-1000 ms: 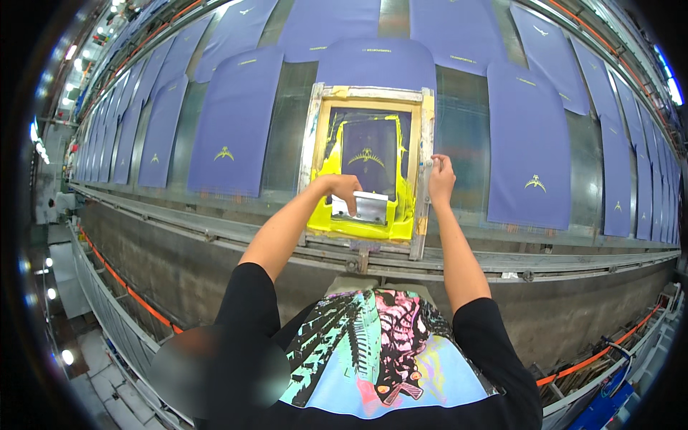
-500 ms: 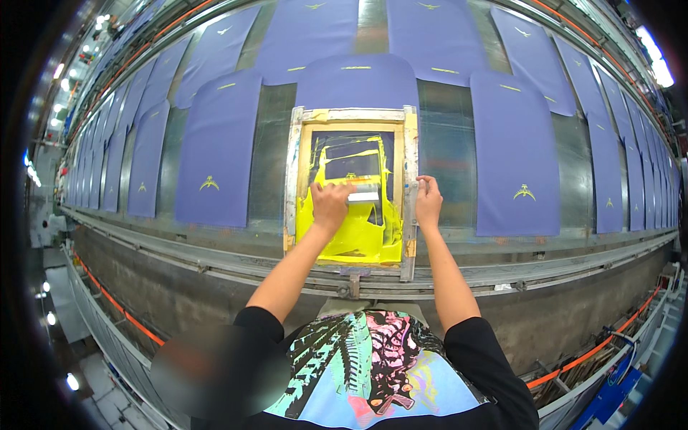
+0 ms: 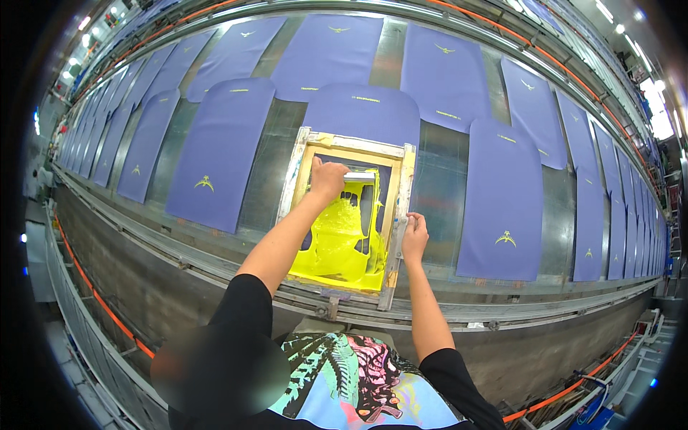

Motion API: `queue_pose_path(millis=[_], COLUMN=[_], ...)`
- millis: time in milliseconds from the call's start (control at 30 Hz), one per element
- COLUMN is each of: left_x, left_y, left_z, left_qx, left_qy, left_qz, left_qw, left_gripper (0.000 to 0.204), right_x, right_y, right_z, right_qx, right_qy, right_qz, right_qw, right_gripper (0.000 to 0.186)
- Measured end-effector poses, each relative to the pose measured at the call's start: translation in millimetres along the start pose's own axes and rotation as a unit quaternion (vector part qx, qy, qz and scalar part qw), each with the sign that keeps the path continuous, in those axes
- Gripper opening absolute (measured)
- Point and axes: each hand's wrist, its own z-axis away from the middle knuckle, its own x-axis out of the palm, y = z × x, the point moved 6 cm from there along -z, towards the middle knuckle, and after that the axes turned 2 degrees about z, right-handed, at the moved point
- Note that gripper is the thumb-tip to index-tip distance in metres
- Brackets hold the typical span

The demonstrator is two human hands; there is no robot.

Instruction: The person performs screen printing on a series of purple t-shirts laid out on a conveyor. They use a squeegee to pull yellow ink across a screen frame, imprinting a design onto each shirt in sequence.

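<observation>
A screen printing frame (image 3: 405,183) with taped, ink-stained rails lies over a purple fabric panel (image 3: 362,115), whose far end shows beyond it. Bright yellow ink (image 3: 335,240) coats much of the mesh, thickest toward the near side. Closed around a squeegee (image 3: 360,175), my left hand (image 3: 329,179) is at the far end of the mesh; the squeegee's light bar sticks out to the right of the fingers. My right hand (image 3: 415,240) pinches the outer edge of the frame's right rail, its fingers closed there.
Purple panels with small yellow prints, such as one on the left (image 3: 218,154) and one on the right (image 3: 502,201), lie in two rows on a long metal table (image 3: 436,172). A metal rail (image 3: 437,315) runs along its near edge. An orange pipe (image 3: 104,304) runs lower left.
My left hand has pushed the squeegee away from me to the mesh's far end. Ink now covers more of the middle. My right hand stays on the rail; the whole view has tilted.
</observation>
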Motion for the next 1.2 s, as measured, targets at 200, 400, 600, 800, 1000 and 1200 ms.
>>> queue_pose_path(millis=[200, 400, 600, 800, 1000, 1200], left_x=[12, 28, 25, 46, 34, 39], left_y=[34, 44, -10, -15, 57, 102], left_z=[106, 178, 17, 32, 114, 209], left_qx=[0.074, 0.091, -0.041, 0.003, 0.05, 0.128], left_qy=[0.092, 0.112, 0.008, 0.032, 0.018, 0.071], left_qz=[0.032, 0.104, 0.088, 0.004, 0.003, 0.08], left_qw=[0.992, 0.984, 0.995, 0.999, 0.999, 0.986], left_gripper=[0.028, 0.028, 0.03, 0.033, 0.031, 0.031], right_x=[-11, -7, 7, 23, -16, -44], right_y=[-1, 26, 20, 27, 27, 56], right_z=[-4, 0, 8, 30, -10, -34], right_qx=[-0.016, 0.002, -0.007, -0.021, -0.035, -0.012], right_qy=[0.019, 0.019, 0.015, 0.014, 0.02, -0.008], right_qz=[0.014, 0.016, 0.013, 0.013, 0.004, -0.018], right_qw=[1.0, 1.0, 1.0, 1.0, 0.999, 1.0], right_gripper=[0.019, 0.018, 0.018, 0.018, 0.017, 0.016])
